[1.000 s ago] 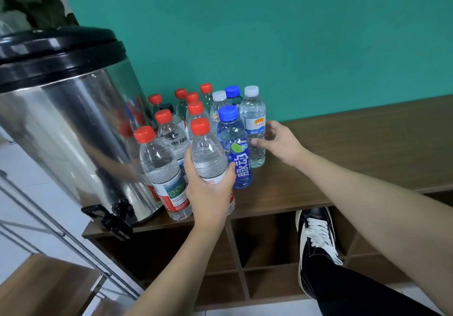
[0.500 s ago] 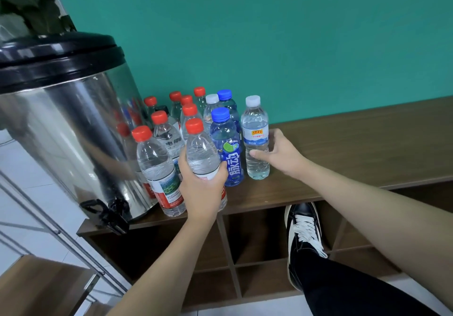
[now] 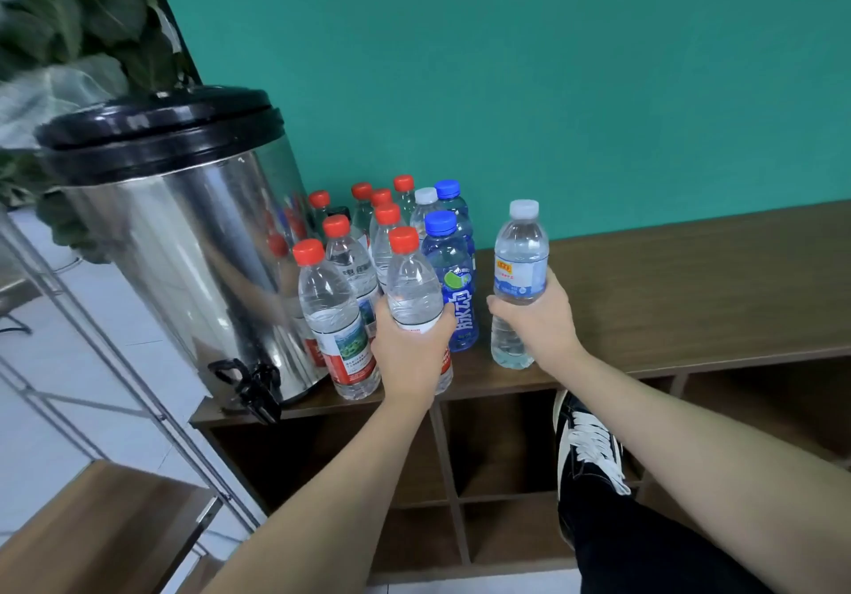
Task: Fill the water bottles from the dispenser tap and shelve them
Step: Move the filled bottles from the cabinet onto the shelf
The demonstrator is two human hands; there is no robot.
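- Since a second ago the right hand (image 3: 536, 321) has closed round the white-capped bottle (image 3: 519, 271) and drawn it out of the cluster; it now stands apart to the right of the blue-capped bottle (image 3: 449, 280), a clear gap between them. Whether its base rests on the counter (image 3: 690, 298) or hangs just above it, I cannot tell.
- The left hand (image 3: 410, 344) keeps its hold on a red-capped bottle (image 3: 412, 289) at the front of the group; fingers and thumb are curled round the lower body, over the label.
- The right fingers (image 3: 499, 308) wrap the white-capped bottle at mid-height, thumb on the far side.
- Both held bottles stand upright, long axes vertical, caps on.
- The dispenser tap (image 3: 251, 386) juts out at the counter's front-left edge, below and left of both hands; the left hand is the nearer, with another red-capped bottle (image 3: 334, 317) between it and the steel dispenser (image 3: 193, 243).
- Open cubbyholes (image 3: 497, 446) lie directly beneath the counter; a black shoe (image 3: 585, 450) is raised before them.
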